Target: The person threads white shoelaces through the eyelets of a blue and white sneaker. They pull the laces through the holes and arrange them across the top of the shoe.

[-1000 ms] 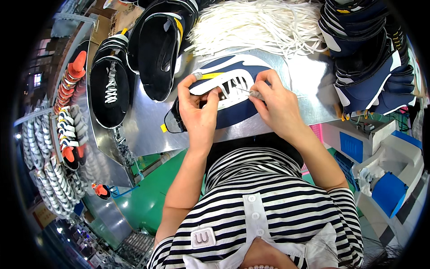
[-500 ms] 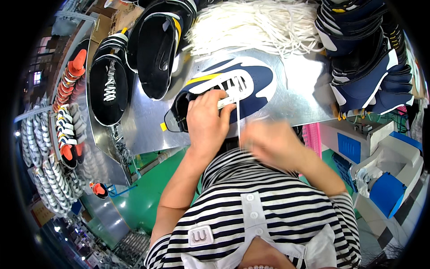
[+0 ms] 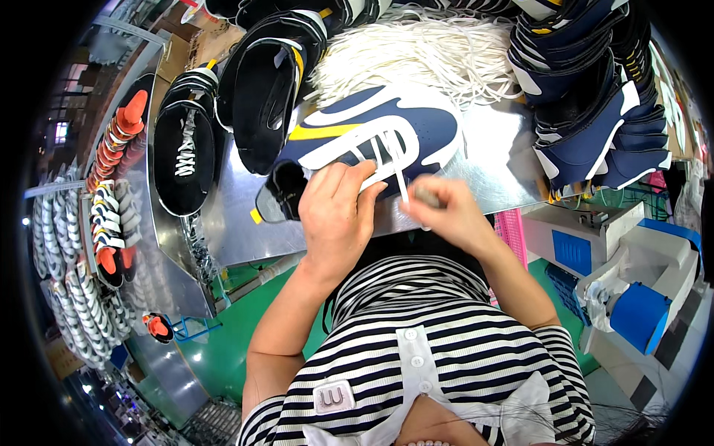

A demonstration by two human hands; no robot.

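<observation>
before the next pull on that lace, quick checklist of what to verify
1. Left hand pinning the navy shoe upper down: ok.
2. Right hand pinching the white lace: ok.
3. Lace taut between hand and eyelets: ok.
4. Lace seated in the right eyelet: cannot tell, fingers cover it.
5. Upper lying flat on the metal table: ok.
6. Spare lace bundle apart from the working lace: ok.
</observation>
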